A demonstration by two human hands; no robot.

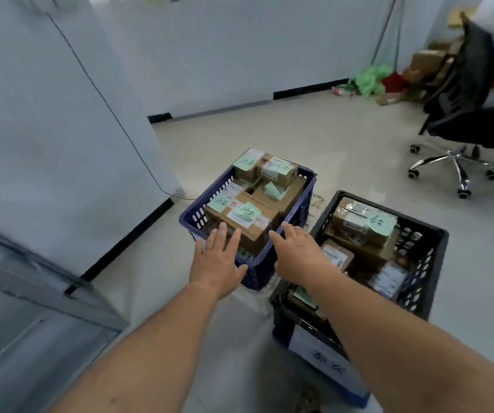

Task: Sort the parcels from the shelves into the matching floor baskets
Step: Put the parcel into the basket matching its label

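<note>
A blue floor basket (307,186) holds several cardboard parcels with green handwritten notes; the nearest parcel (248,225) lies at its front. To its right stands a black basket (430,260) with several more parcels, one with a green note (381,223), and a white label on its near wall (326,362). My left hand (217,260) hovers with fingers spread over the blue basket's near rim. My right hand (298,251) is spread beside it, over the gap between the two baskets. Both hands hold nothing.
A metal shelf edge (40,281) runs along the lower left. A white wall with a black skirting (126,234) stands left of the baskets. A person sits on a wheeled office chair (460,138) at the right. Boxes and green bags (370,79) lie in the far corner.
</note>
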